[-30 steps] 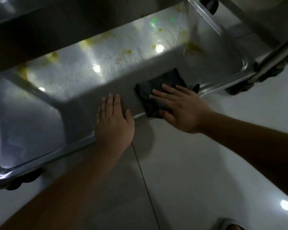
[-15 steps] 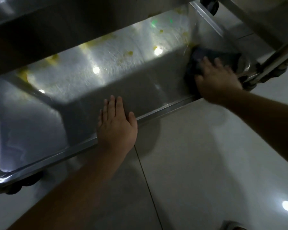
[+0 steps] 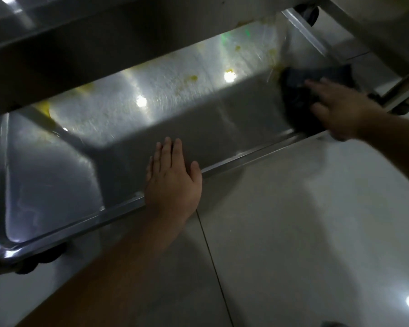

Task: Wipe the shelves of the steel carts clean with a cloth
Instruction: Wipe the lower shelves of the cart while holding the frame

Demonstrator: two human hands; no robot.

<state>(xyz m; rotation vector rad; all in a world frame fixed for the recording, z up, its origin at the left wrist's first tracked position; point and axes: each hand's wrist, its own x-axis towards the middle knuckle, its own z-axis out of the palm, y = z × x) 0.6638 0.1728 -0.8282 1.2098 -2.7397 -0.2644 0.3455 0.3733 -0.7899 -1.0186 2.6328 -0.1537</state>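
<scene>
Cloth (image 3: 295, 90): dark, bunched at the right end of the bottom shelf (image 3: 175, 109) — beside its right wall.
Right hand (image 3: 338, 109): blurred, fingers stretched out flat, pressing on the cloth.
Left hand (image 3: 172, 178): fingers straight and together, palm resting on the shelf's front rim.
Stains (image 3: 191, 78): yellow spots along the far side — apart from the cloth.
Floor (image 3: 293, 232): pale glossy tiles.

Right hand (image 3: 340, 109) presses dark cloth (image 3: 295, 90) onto stained steel shelf (image 3: 175, 95)
</scene>
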